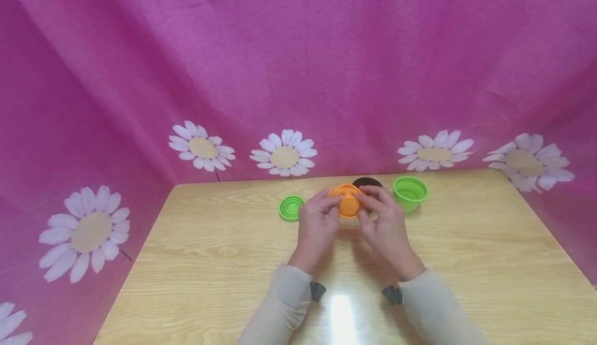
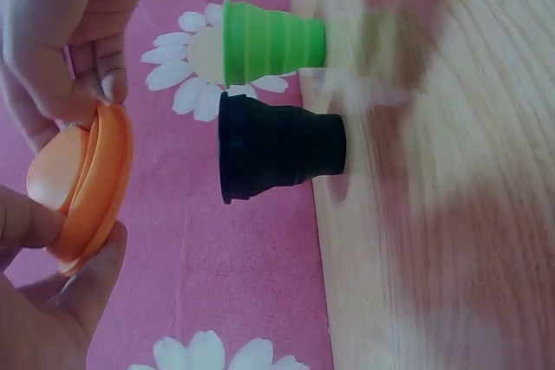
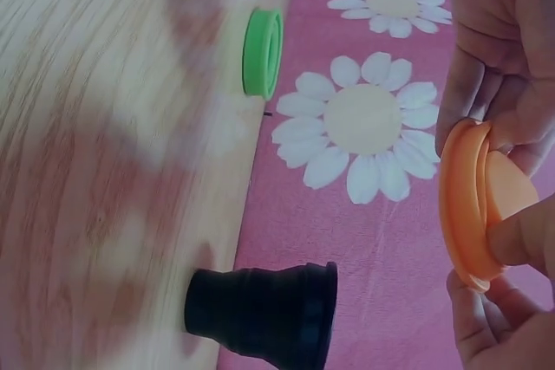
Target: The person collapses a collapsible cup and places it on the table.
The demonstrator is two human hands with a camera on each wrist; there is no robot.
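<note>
An orange collapsible cup (image 1: 349, 205), mostly folded flat, is held above the table between both hands. My left hand (image 1: 319, 223) pinches one side of its rim, and my right hand (image 1: 384, 226) pinches the opposite side. In the wrist views the thumbs touch the orange cup (image 2: 95, 184) near its raised base. Behind the hands stands a black collapsible cup (image 2: 277, 149), extended and upright, partly hidden in the head view. To its right is an extended green collapsible cup (image 1: 410, 193). A flattened green cup (image 1: 290, 208) lies left of my left hand.
The wood-grain table (image 1: 210, 262) stretches out to both sides of the arms. A pink curtain (image 1: 298, 65) with white daisies hangs along its back and left edges. Light glares off the table between the forearms.
</note>
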